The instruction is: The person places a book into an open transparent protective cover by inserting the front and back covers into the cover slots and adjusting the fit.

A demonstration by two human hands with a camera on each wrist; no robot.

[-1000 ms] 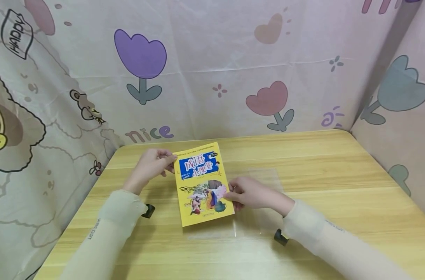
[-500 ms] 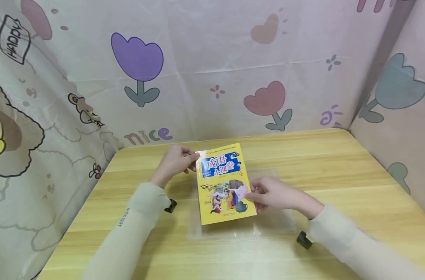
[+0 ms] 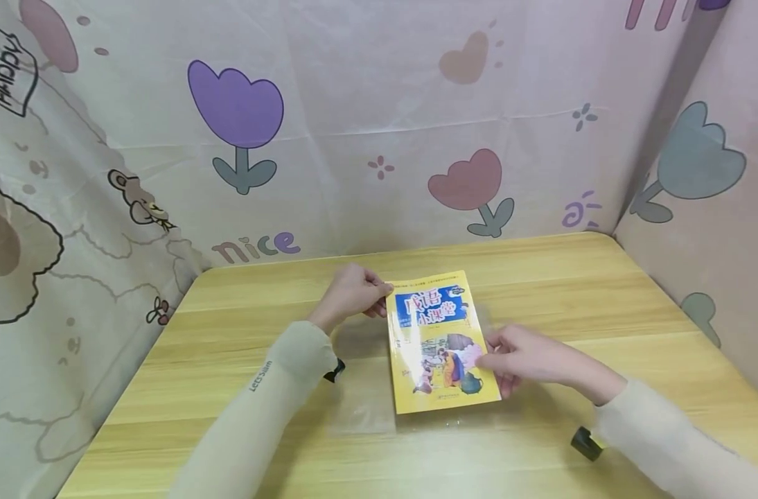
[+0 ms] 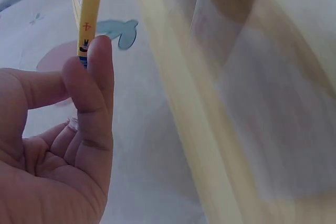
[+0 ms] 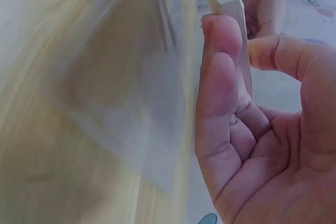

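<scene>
A thin yellow book [image 3: 435, 346] with a blue title panel and a colourful drawing is held up, cover facing the head camera. My left hand [image 3: 354, 294] pinches its upper left edge between thumb and fingers; in the left wrist view the yellow spine [image 4: 89, 14] sits between the fingertips. My right hand [image 3: 529, 353] grips the lower right edge, thumb on the cover. The right wrist view shows the page edges [image 5: 231, 6] between thumb and fingers. Beneath the book a clear plastic cover [image 3: 363, 409] lies on the table, partly hidden by it.
The wood-grain table [image 3: 229, 388] runs back to a cloth curtain [image 3: 341, 83] printed with flowers. More curtain hangs along the left and right sides. Black camera mounts [image 3: 586, 443] stick out at both wrists.
Both hands have carried the book to the right, from the left side of the plastic cover to over its middle and right part. Both grips look the same.
</scene>
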